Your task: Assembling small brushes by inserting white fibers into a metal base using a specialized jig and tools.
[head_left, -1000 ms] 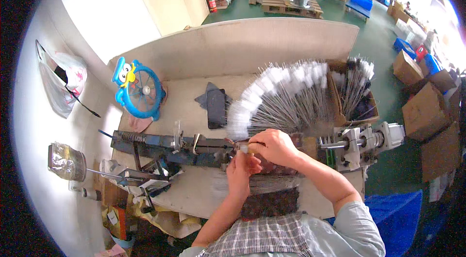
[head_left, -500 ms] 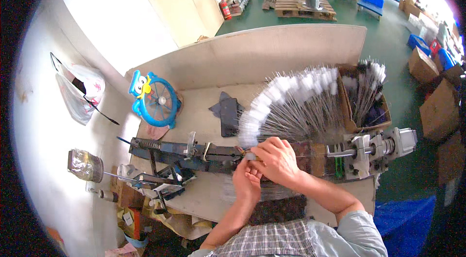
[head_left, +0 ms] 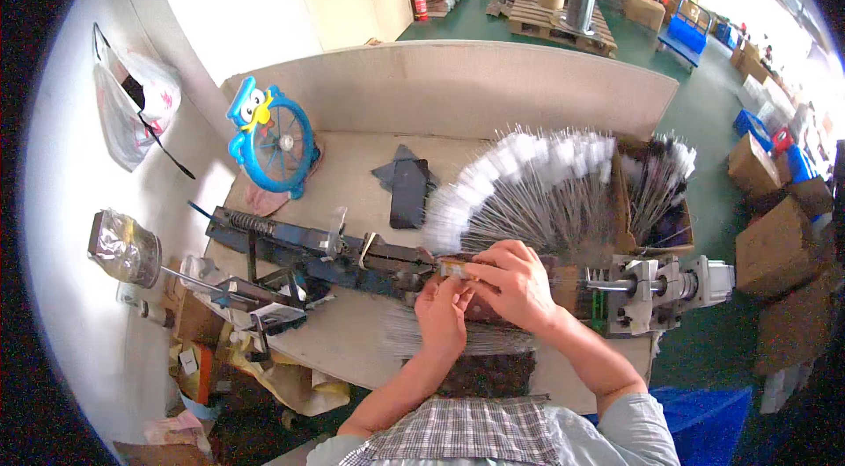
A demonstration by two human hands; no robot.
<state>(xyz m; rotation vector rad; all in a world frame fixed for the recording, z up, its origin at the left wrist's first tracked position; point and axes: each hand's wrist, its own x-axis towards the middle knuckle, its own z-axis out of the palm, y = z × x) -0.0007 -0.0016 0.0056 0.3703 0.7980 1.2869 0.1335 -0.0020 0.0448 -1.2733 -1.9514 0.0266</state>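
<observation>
My right hand [head_left: 518, 286] bends over the near end of a long dark metal bench fixture [head_left: 387, 256], its thumb and fingertips closed on a small pale piece [head_left: 453, 269]. Below it, my left hand [head_left: 442, 318] is curled with its fingertips pinched together, touching the right fingertips. What the left fingers hold, if anything, is hidden. Just beyond both hands, many white-tipped brushes [head_left: 510, 162] with thin wire stems lie fanned out. A bundle of thin wires [head_left: 502, 340] lies in front of the hands, partly covered by them.
A motor-like shaft unit [head_left: 656, 286] stands at the right end of the bench. Behind it, a cardboard box [head_left: 623, 206] holds more brushes. A dark phone [head_left: 408, 193] and a blue cartoon-shaped fan [head_left: 277, 145] are at the back left. A low board [head_left: 458, 83] closes the far edge.
The view has shifted a little, so the bench sits differently in the picture. My hands stay together at the fixture; the pale piece shows more between the fingertips.
</observation>
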